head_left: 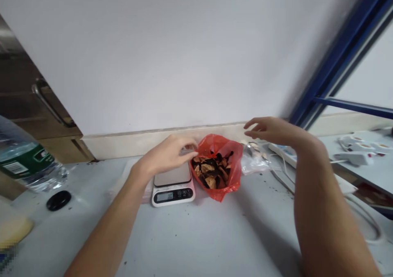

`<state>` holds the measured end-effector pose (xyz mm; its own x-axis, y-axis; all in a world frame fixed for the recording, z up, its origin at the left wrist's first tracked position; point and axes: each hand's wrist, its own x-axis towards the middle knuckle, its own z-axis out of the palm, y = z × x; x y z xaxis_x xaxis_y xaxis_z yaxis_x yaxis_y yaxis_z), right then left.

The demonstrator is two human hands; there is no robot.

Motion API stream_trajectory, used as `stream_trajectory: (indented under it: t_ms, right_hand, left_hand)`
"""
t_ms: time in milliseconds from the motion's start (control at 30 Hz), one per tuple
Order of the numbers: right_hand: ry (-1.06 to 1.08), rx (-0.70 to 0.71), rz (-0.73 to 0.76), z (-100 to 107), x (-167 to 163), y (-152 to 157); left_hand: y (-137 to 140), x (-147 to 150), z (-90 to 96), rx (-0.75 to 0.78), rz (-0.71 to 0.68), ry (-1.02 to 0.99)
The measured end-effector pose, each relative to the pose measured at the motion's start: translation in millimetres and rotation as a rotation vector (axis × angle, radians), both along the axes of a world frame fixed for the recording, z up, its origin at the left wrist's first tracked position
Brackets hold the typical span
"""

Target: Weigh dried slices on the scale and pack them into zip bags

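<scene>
A red plastic bag (235, 172) stands with its mouth wide, holding dried brown pieces with dark edges (211, 172), which look like dried slices. At the bag's left rim, my left hand (172, 154) pinches the plastic between thumb and fingers. Below that hand sits a white digital kitchen scale (173, 191); its display is lit but too blurred to read surely, and the hand covers part of its plate. My right hand (267, 128) hovers up and to the right of the bag, apart from it, fingers loosely spread and holding nothing.
Clear plastic bags (254, 162) with small contents lie right of the red bag. Beyond them are a white power strip (284, 152) and cables. On the left stand a large water bottle (27, 158) and a black round lid (59, 200). A wall (184, 64) rises behind.
</scene>
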<state>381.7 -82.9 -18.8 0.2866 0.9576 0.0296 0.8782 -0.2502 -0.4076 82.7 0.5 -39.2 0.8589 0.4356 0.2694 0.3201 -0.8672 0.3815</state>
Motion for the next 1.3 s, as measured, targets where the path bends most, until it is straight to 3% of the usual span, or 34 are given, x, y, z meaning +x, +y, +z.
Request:
stream_trajectory:
  t_ms: [133, 233, 433, 500, 700, 833, 933, 1033, 1133, 1300]
  right_hand:
    - [0.149, -0.216, -0.219, -25, 22, 7]
    - [0.178, -0.339, -0.276, -41, 27, 13]
    - [0.101, -0.433, -0.193, -53, 28, 16]
    - [0.131, -0.369, -0.14, -50, 31, 12]
    - [0.353, 0.07, -0.022, -20, 34, -5]
    - [0.43, 0.333, -0.034, 8, 8, -21]
    - [0.398, 0.486, 0.071, 22, -19, -29]
    - [0.397, 0.461, 0.221, 26, -45, -27]
    - [0.425, 0.394, 0.343, 23, -68, -16]
    - [0.333, 0.317, 0.321, 15, -74, 0]
  left_hand:
    - [-24, 32, -15.5, -0.013, -0.145, 0.074]
    - [-31, 47, -33.8, -0.075, -0.268, 0.202]
    - [-22, 50, -55.5, -0.047, -0.044, 0.427]
    - [-18, 47, -55.7, -0.038, -0.025, 0.444]
    - [-16, 39, -37.3, -0.14, -0.114, 0.35]
    - [-12, 35, -23.1, -0.121, -0.022, 0.01]
    - [-7, 29, -17.2, -0.137, 0.135, -0.34]
    - [-4, 21, -12.7, -0.198, 0.154, -0.515]
    - [-3, 16, -8.2, -0.319, 0.09, -0.5]
    - [8, 5, -4.4, -0.334, 0.168, -0.567]
